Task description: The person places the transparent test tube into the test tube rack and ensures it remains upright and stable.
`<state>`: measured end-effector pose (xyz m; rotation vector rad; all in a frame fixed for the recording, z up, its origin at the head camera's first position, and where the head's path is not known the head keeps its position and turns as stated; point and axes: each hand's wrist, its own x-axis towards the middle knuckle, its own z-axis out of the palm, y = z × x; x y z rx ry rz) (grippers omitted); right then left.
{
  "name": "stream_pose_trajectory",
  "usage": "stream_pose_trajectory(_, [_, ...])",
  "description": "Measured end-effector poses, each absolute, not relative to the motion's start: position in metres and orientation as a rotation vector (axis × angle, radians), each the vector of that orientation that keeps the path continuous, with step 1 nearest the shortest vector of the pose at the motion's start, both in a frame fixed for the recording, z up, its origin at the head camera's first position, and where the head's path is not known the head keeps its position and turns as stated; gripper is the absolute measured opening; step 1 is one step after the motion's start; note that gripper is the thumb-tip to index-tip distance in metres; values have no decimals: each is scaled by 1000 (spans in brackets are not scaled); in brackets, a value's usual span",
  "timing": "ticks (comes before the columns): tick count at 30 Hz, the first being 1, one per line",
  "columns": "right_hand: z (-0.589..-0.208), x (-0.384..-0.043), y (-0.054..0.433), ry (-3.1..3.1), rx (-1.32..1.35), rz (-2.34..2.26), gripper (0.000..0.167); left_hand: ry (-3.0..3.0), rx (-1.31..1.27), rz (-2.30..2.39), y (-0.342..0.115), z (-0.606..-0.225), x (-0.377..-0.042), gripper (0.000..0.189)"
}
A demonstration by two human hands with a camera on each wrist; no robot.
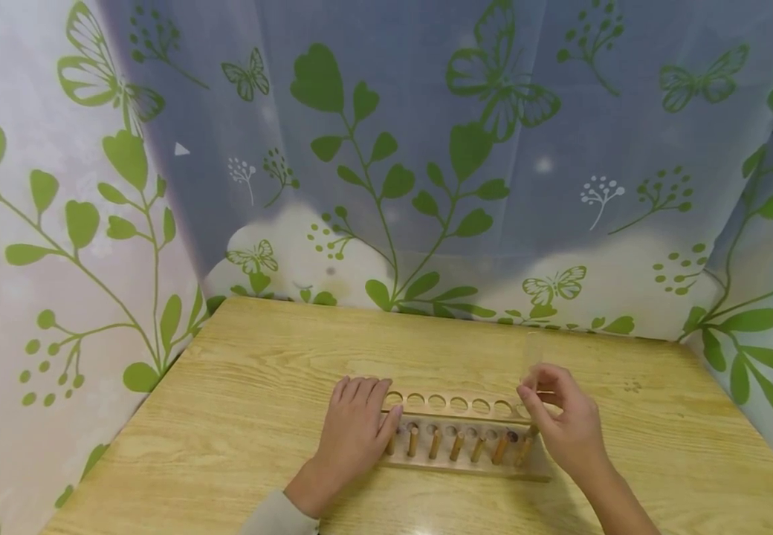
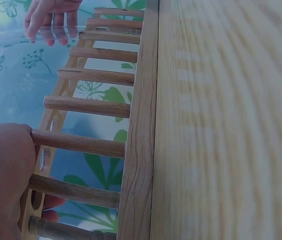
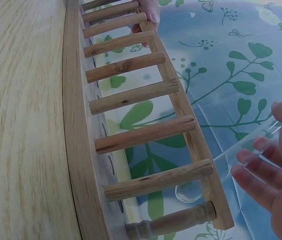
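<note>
A wooden test tube rack [image 1: 467,469] stands on the table, with a row of round holes in its top rail and upright pegs along the front. At its left end my left hand [image 1: 357,423] grips the top rail, thumb on the near side and fingertips behind. My right hand [image 1: 567,416] pinches a clear glass test tube [image 3: 186,192] above the rack's right end. The tube slants in the right wrist view, and its rounded bottom shows below the top rail. In the head view the tube's upper part is faint against the backdrop.
The wood-grain table [image 1: 259,357] reaches back to a hanging cloth [image 1: 413,223] printed with green leaves and butterflies. Similar cloth hangs at the left and right sides. A small dark mark [image 1: 632,386] lies on the table to the right.
</note>
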<state>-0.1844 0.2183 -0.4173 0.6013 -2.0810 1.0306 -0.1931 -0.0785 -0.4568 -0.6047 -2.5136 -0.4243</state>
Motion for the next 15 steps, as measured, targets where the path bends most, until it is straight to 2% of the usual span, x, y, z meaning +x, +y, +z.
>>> stream_pose_trajectory(10, [-417,-184,219,-2088,563,1017,31,-2515,-602,-426,-78,-457,-194,43])
stream_pose_trajectory(15, [-418,-184,219,-2102,515,1061,22,-2513,-603,-420,-78,-457,-193,42])
